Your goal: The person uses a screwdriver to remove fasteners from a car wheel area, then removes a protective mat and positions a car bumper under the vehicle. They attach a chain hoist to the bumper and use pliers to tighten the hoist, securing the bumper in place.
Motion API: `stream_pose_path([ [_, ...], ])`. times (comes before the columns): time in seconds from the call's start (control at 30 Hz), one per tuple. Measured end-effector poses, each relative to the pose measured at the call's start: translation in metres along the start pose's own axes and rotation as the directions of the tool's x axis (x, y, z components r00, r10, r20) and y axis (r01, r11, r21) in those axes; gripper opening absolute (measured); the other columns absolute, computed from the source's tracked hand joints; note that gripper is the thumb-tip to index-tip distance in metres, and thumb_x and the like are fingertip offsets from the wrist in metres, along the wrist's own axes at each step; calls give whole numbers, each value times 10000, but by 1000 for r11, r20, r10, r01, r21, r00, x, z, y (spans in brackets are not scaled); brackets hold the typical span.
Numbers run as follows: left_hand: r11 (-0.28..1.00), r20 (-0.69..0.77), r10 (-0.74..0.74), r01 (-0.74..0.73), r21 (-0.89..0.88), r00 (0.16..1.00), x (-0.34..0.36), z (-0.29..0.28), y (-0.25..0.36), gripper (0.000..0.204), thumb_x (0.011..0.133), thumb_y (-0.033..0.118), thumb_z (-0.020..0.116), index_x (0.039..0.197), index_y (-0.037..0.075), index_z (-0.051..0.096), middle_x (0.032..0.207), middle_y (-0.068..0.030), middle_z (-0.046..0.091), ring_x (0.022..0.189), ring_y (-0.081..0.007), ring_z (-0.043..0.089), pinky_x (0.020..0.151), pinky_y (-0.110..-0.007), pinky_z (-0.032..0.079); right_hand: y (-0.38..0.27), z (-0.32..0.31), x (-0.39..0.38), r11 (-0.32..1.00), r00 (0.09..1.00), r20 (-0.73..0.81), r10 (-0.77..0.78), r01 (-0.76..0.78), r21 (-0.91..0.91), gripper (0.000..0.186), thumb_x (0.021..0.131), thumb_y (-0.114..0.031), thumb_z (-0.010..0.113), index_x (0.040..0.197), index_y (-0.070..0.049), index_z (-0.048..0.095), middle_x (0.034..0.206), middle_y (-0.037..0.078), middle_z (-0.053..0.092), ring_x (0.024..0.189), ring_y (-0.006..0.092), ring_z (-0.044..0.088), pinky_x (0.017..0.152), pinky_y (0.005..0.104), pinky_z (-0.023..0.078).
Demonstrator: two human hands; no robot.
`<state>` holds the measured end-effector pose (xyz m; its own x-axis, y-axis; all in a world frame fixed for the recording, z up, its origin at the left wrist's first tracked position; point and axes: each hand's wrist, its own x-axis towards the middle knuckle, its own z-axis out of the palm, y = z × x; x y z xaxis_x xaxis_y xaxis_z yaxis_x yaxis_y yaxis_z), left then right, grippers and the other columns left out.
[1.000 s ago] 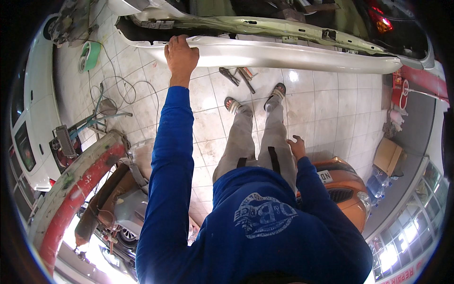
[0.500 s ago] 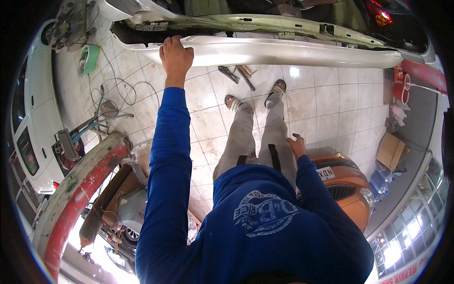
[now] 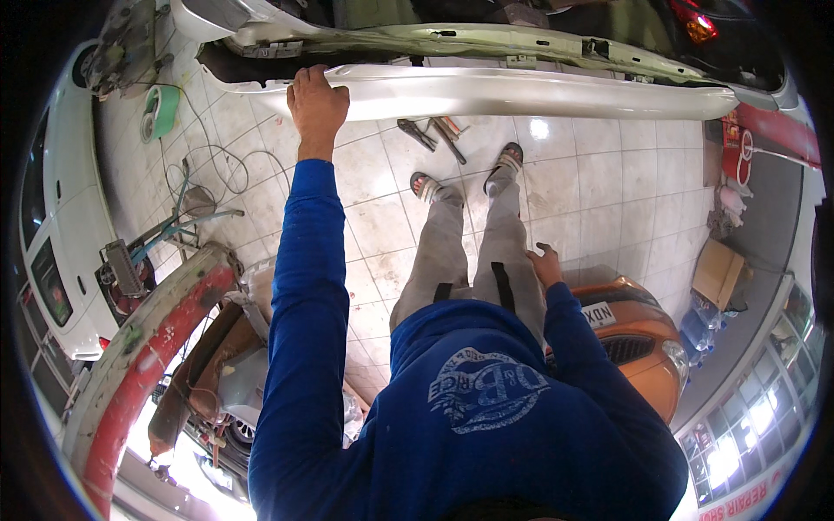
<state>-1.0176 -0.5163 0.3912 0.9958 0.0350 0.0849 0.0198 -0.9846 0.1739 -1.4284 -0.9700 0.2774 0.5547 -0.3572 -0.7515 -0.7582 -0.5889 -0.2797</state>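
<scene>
A long pearl-white car bumper (image 3: 521, 94) stretches across the upper part of the head view, in front of a car body with a greenish-yellow inner panel (image 3: 469, 39). Near its left end, my left hand (image 3: 318, 102) grips the upper edge, fingers hooked over and hidden in part. Between the bumper and the car body a dark gap shows. My right hand (image 3: 546, 265) hangs beside my right thigh, fingers loosely bent and a little apart, with nothing visible in it. Just beyond that hand sits the front of an orange car (image 3: 625, 330).
Dark hand tools (image 3: 447, 139) lie on the tiled floor by my feet. To the left are a green-and-white roll (image 3: 159, 113), a loose cable (image 3: 228, 165), a blue metal stand (image 3: 178, 217) and a white car (image 3: 69, 200). A red stand (image 3: 738, 152) and a cardboard box (image 3: 718, 276) are at right.
My left hand and the bumper's left end have shifted very slightly left in the picture. The grip stays the same, and my right hand has hardly moved.
</scene>
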Motion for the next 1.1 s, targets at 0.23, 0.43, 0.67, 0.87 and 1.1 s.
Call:
stream_pose_path([
  [0.23, 999, 26, -34, 33, 9, 999, 1, 3, -1, 545, 795, 206, 687, 1308, 43, 601, 1401, -202, 568, 1360, -359, 489, 1167, -474, 351, 8, 10, -2, 1000, 1000, -15, -19, 19, 21, 665, 843, -388, 767, 1334, 35, 617, 1333, 328, 599, 1263, 440, 576, 1062, 455, 477],
  [0.43, 999, 59, -52, 53, -12, 997, 9, 1, 5, 549, 816, 209, 689, 1331, 52, 585, 1430, -206, 545, 1396, -344, 464, 1199, -490, 308, -2, 4, -3, 996, 998, 30, 57, -59, 67, 713, 827, -411, 783, 1360, 23, 594, 1361, 328, 562, 1329, 426, 493, 1116, 451, 428],
  [0.67, 1000, -14, -25, 25, 4, 1000, 20, 19, -2, 559, 818, 207, 683, 1348, 68, 574, 1409, -195, 549, 1412, -343, 446, 1191, -500, 313, 23, 16, 5, 981, 949, 282, 143, -174, 88, 790, 864, -539, 707, 1353, 70, 584, 1316, 316, 628, 1266, 406, 597, 1078, 433, 458],
  [0.87, 995, -26, -97, 98, 30, 995, 25, 15, 2, 541, 810, 205, 682, 1330, 85, 599, 1452, -180, 509, 1445, -386, 372, 1181, -556, 291, -32, -18, -6, 999, 976, 214, 46, -46, -3, 731, 889, -568, 682, 1239, 73, 658, 1218, 289, 685, 1170, 366, 656, 993, 416, 497],
  [1.1, 988, -34, -151, 151, -19, 988, 34, 16, 17, 518, 784, 181, 667, 1292, 91, 624, 1449, -176, 506, 1432, -382, 372, 1166, -566, 288, -162, -116, 58, 916, 927, -200, -317, 354, 189, 376, 933, -333, 733, 1136, -18, 704, 1103, 181, 740, 1049, 327, 713, 897, 395, 547],
])
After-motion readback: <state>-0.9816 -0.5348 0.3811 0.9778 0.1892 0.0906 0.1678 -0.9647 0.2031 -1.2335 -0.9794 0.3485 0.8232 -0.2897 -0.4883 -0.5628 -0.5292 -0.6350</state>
